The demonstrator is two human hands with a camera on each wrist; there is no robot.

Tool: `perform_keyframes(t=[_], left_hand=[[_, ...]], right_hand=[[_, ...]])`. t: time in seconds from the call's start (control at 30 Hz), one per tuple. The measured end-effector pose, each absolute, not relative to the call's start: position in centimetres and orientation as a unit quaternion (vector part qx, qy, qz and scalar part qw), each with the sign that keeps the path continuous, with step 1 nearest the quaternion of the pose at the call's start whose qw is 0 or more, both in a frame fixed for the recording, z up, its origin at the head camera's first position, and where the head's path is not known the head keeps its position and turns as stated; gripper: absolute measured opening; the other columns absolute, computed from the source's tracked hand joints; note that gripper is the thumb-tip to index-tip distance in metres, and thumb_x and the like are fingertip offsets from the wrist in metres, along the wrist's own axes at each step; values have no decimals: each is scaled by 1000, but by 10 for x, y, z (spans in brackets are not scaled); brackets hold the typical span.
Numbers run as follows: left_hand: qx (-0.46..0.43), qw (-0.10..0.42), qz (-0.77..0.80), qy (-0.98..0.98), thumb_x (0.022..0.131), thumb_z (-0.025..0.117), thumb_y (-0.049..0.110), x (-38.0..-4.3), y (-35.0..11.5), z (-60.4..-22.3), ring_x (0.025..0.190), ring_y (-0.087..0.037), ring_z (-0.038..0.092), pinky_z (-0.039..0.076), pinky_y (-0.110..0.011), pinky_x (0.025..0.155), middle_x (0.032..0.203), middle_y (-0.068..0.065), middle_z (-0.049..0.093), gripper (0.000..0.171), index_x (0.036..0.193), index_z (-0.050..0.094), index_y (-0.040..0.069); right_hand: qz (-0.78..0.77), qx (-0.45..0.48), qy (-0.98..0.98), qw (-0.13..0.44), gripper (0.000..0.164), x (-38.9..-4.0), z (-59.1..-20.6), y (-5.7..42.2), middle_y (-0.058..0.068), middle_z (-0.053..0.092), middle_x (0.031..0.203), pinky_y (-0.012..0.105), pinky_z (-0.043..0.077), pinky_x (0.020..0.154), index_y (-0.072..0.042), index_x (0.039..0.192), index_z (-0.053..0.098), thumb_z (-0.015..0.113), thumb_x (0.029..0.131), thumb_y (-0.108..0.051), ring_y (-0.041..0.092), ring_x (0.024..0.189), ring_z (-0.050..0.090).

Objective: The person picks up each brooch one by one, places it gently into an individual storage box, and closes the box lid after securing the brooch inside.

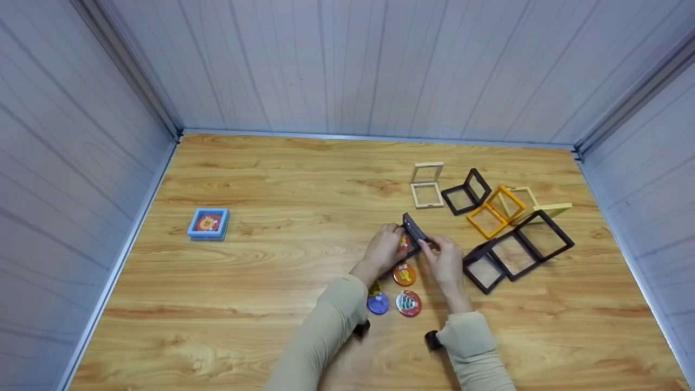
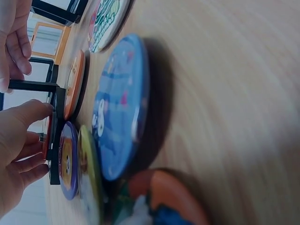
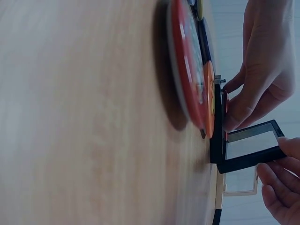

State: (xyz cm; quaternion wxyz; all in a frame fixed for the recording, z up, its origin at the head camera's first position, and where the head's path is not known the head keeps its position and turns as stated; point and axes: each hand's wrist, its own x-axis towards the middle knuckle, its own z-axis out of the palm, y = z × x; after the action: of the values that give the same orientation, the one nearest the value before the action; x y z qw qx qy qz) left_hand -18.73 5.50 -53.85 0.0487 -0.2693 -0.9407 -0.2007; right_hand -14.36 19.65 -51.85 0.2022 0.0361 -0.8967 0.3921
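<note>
Near the middle of the table a small black hinged display frame (image 1: 415,227) stands with its lid raised. My left hand (image 1: 384,247) pinches a red round badge (image 1: 404,243) by its edges, inside the lower half of the frame. My right hand (image 1: 446,263) holds the lid's edge between thumb and fingers, plainest in the right wrist view. Close by lie an orange badge (image 1: 404,274), a red badge with a tree picture (image 1: 408,303) and a blue badge (image 2: 119,108). A purple-rimmed badge (image 2: 69,159) and a yellow-green badge (image 2: 89,173) are partly hidden by my left arm in the head view.
Several opened frames stand at the right: a beige frame (image 1: 427,195), a dark brown frame (image 1: 461,199), an orange frame (image 1: 488,221), a pale yellow frame (image 1: 553,208) and black frames (image 1: 513,255). At far left sits a blue frame (image 1: 208,224) with a red badge inside. Panel walls (image 1: 347,70) enclose the table.
</note>
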Motion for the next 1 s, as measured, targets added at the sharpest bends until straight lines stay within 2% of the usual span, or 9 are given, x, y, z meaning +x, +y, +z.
perform_keyframes(t=[0.27, 0.53, 1.0], left_hand=[[-269, 49, -229, -934, 82, 61, 35, -187, 46, -538, 99, -23, 50, 40, -30, 87, 107, -11, 54, 48, 113, 55, -1], [-254, 51, -231, -938, 90, 50, 22, -190, 31, -540, 99, -23, 51, 39, -30, 88, 105, -12, 55, 31, 109, 57, -1], [-278, 52, -238, -929, 83, 59, 11, -193, 9, -544, 89, -24, 53, 42, -33, 81, 95, -11, 56, 19, 97, 61, -1]], right_hand=[[415, 30, -888, 198, 18, -143, -519, 196, 19, 63, 81, 36, 51, 65, 7, 89, 66, 67, 76, -6, 29, 70, 61], [416, 27, -887, 202, 18, -143, -520, 197, 19, 63, 80, 36, 50, 67, 7, 88, 66, 68, 75, -4, 29, 72, 61], [417, 35, -887, 196, 17, -143, -520, 198, 19, 64, 84, 37, 50, 69, 5, 89, 66, 67, 76, -5, 30, 76, 61]])
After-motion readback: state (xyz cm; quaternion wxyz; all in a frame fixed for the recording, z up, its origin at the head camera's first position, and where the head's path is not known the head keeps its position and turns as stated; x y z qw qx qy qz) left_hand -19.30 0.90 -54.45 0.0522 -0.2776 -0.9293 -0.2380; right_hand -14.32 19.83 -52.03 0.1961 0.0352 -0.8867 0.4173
